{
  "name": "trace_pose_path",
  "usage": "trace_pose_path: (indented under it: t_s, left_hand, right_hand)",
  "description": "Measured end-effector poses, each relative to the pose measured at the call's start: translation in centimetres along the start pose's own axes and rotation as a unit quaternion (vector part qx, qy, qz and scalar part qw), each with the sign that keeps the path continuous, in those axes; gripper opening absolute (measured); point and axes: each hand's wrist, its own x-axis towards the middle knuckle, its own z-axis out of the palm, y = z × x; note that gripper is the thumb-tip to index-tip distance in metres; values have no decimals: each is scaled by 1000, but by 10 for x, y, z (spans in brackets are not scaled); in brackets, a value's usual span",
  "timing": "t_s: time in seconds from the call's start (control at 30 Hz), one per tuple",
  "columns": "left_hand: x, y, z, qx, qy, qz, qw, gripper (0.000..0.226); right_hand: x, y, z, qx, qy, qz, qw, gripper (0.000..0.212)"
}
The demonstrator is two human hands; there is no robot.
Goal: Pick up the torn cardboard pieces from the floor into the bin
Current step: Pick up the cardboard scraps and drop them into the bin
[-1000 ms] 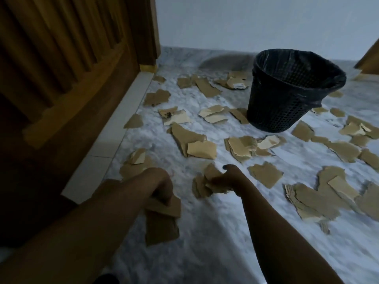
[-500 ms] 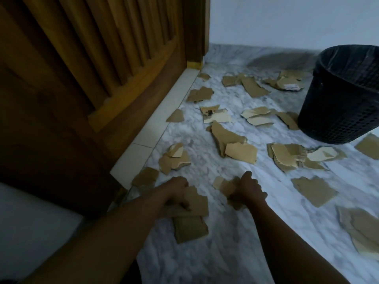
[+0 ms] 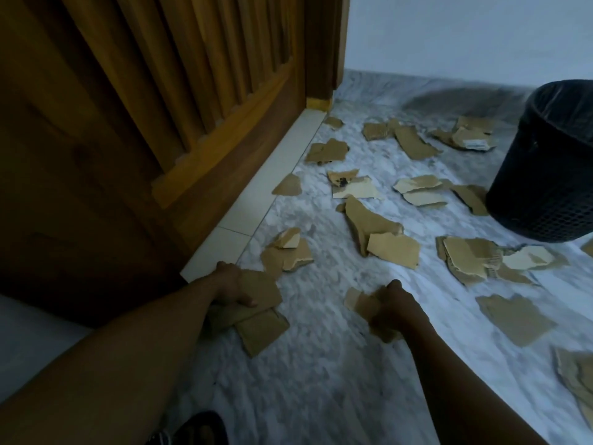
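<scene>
Scraps of torn cardboard (image 3: 393,250) lie scattered over the grey-veined marble floor (image 3: 314,380), most of them in the middle and on the right of the scene. The left hand (image 3: 229,289) is low on the left, just beside the near end of the pale threshold strip (image 3: 256,200). Its fingers are curled round a bundle of brown pieces (image 3: 261,295) — a larger flap (image 3: 263,332) juts out below the hand, and whether its lower corner touches the floor cannot be told. The right hand (image 3: 398,305), to the right and clearly apart from the other, is closed in a fist on a few smaller pieces (image 3: 359,301) that stick out on its left side and beneath it. The black mesh bin (image 3: 545,175) stands upright at the far right, lined with a dark bag, well apart from both hands, with loose scraps lying near its base. A slatted door (image 3: 144,123) of brown wood fills the left side, and a white wall (image 3: 465,33) closes the far end. At the near bottom edge a dark shoe (image 3: 199,428) shows in part, just beside the left forearm.
</scene>
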Motion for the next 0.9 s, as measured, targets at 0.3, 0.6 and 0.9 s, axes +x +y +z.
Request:
trace_pose_path:
  t_s: [0.3, 0.6, 0.9]
  left_hand:
    - [20, 79, -33, -37, 72, 176, 981, 84]
    - [57, 114, -48, -12, 80, 106, 991, 96]
    - [55, 156, -36, 57, 30, 100, 993, 116]
  right_hand:
    - [12, -9, 2, -28, -1, -31, 999, 72]
    - [7, -6, 2, -32, 4, -33, 999, 45]
    - [6, -10, -2, -21, 23, -51, 998, 31]
